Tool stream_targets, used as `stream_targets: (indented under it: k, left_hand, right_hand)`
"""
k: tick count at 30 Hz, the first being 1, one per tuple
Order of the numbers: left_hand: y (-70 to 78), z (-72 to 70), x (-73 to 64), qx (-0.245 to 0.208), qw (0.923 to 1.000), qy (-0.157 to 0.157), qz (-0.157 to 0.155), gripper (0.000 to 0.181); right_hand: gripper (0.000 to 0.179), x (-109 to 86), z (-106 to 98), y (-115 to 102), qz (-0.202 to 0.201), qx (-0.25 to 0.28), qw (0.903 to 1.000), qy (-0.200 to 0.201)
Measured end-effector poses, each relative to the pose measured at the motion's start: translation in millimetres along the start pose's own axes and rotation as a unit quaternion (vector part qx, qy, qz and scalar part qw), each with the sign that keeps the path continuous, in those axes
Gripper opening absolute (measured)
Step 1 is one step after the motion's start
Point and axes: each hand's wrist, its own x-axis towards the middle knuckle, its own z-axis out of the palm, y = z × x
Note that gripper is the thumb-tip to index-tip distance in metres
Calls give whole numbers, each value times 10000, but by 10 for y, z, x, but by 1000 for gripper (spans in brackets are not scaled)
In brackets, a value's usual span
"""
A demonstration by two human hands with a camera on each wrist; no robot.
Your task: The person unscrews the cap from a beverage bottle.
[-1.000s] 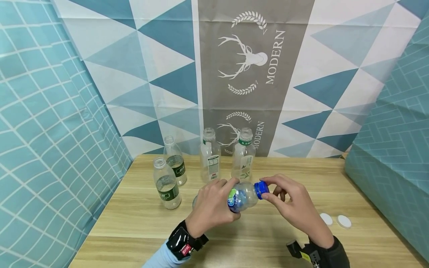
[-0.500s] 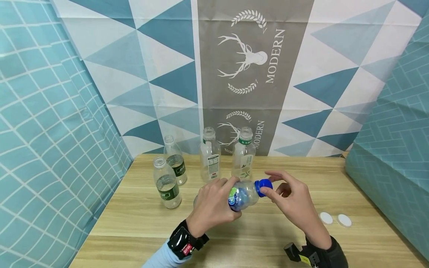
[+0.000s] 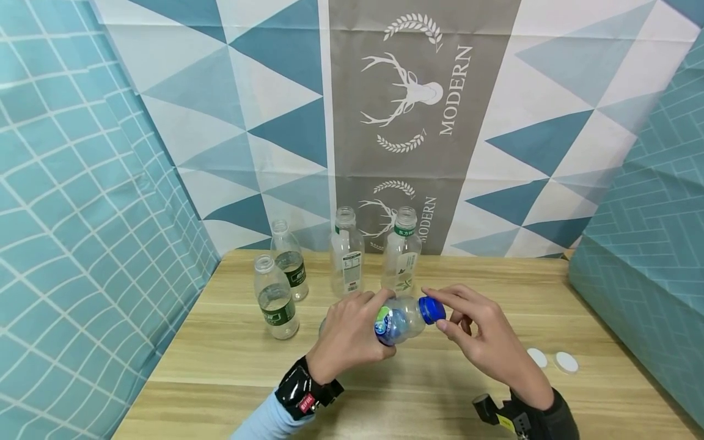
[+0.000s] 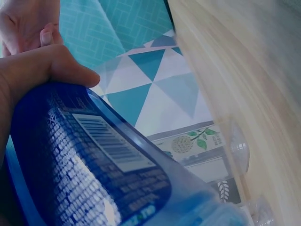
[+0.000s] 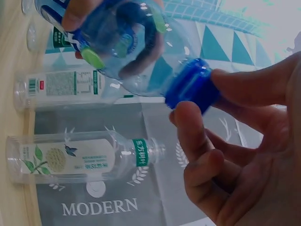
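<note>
A clear plastic bottle point(image 3: 409, 318) with a blue label lies tilted on its side above the table, its neck pointing right. My left hand point(image 3: 352, 333) grips it round the body; in the left wrist view the bottle's label point(image 4: 103, 160) with a barcode fills the foreground under the thumb. A blue bottle cap point(image 3: 431, 310) sits on the neck. My right hand point(image 3: 484, 333) holds this cap between thumb and index finger, and the right wrist view shows both fingertips against the cap's point(image 5: 190, 87) sides. The other right fingers are bent, off the cap.
Two uncapped bottles with green labels, one nearer point(image 3: 277, 308) and one farther point(image 3: 291, 266), stand at the left. Two taller uncapped bottles, a left point(image 3: 348, 266) and a right point(image 3: 404, 263), stand at the back. Two white caps point(image 3: 566, 362) lie on the wooden table point(image 3: 599, 403) at right.
My right hand's fingers turned and spread around the blue cap half a second ago, then moved back onto it. The left hand and bottle stay nearly in place.
</note>
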Motion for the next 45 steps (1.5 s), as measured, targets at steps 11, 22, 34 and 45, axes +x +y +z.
stream_targets:
  k: [11, 22, 34, 45]
  left_hand:
    - [50, 46, 5, 412, 9986, 305, 138, 88]
    - [62, 58, 20, 155, 9993, 217, 248, 87]
    - [32, -7, 13, -583, 9980, 51, -249, 88]
    - [16, -87, 69, -668, 9970, 256, -280, 85]
  right_hand:
    - [29, -15, 6, -45, 1431, 124, 9893, 269]
    - [50, -84, -158, 84, -148, 28, 9998, -101]
    - [60, -430, -646, 268, 248, -810, 9937, 728]
    - [39, -1152, -965, 1081, 3130, -2492, 9133, -758]
